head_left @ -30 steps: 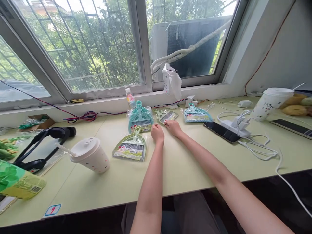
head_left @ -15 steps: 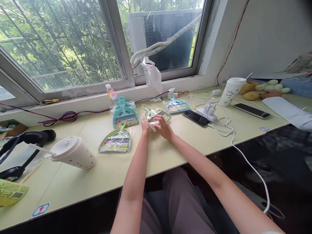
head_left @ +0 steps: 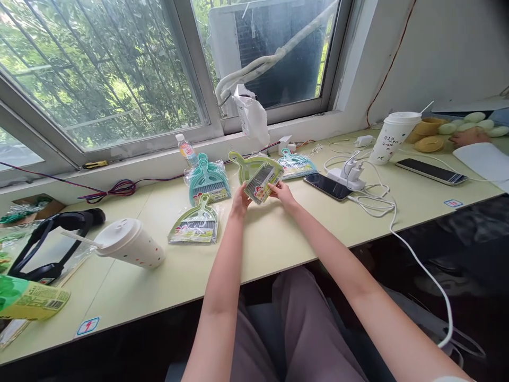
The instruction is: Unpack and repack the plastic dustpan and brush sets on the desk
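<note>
Between my two hands a green dustpan and brush set (head_left: 254, 168) is held tilted above the table, its handle pointing up and left. My left hand (head_left: 240, 201) grips its lower left corner; my right hand (head_left: 283, 194) pinches the lower right edge by the printed label. Left of my left hand lies another green dustpan set (head_left: 195, 223) in clear wrapping. Behind that one are stacked teal dustpan sets (head_left: 207, 183), also wrapped. A blue dustpan set (head_left: 296, 164) lies just beyond my right hand.
A phone (head_left: 326, 187) and a white power strip (head_left: 347, 178) with tangled cables lie to the right. White cups stand at left (head_left: 129, 244) and right (head_left: 393, 138). A bottle (head_left: 186, 151) is by the window. Another person's hand (head_left: 472, 137) rests at far right.
The green dustpan set between my hands has been raised and tilted towards me, and its label now shows. My hands have moved apart to its lower corners. The view has shifted slightly.
</note>
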### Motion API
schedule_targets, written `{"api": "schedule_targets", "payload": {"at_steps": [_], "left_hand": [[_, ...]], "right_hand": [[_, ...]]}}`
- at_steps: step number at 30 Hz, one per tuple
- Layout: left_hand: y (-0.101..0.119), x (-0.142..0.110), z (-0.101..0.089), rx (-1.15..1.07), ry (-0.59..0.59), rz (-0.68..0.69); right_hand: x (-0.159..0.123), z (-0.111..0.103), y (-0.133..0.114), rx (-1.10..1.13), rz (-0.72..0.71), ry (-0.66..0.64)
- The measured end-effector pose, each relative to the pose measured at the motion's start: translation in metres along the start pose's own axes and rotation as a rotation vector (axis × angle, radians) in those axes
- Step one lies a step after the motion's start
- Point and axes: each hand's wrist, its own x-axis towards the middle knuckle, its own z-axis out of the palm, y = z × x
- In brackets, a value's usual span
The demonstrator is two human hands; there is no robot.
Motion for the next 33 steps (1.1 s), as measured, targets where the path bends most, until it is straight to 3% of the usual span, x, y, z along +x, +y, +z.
{"api": "schedule_targets", "payload": {"at_steps": [5, 10, 14, 19, 22, 26, 29, 33], "left_hand": [[0.001, 0.001, 0.009, 0.0, -0.071, 0.063], [-0.004, 0.005, 0.004, 0.039, 0.007, 0.05], [-0.004, 0.007, -0.005, 0.083, -0.012, 0.034], [-0.002, 0.005, -0.003, 0.114, -0.036, 0.011], [0.0, 0.005, 0.0, 0.089, 0.036, 0.052], [0.008, 0.007, -0.001, 0.059, 0.197, 0.138], [0.014, 0.008, -0.002, 0.089, 0.33, 0.156], [0.016, 0.006, -0.004, 0.199, 0.362, 0.213]], "right_hand": [[0.004, -0.009, 0.0, 0.148, -0.085, -0.077], [0.004, -0.013, 0.003, 0.17, -0.009, -0.018], [0.004, -0.016, 0.001, 0.198, -0.016, 0.023], [0.006, -0.016, 0.003, 0.115, -0.061, 0.104], [0.007, -0.013, 0.003, 0.075, -0.017, 0.1], [0.005, -0.013, -0.002, 0.052, 0.005, -0.021], [0.004, -0.015, -0.006, 0.049, -0.007, -0.026], [0.004, -0.02, -0.011, 0.021, -0.025, 0.015]]}}
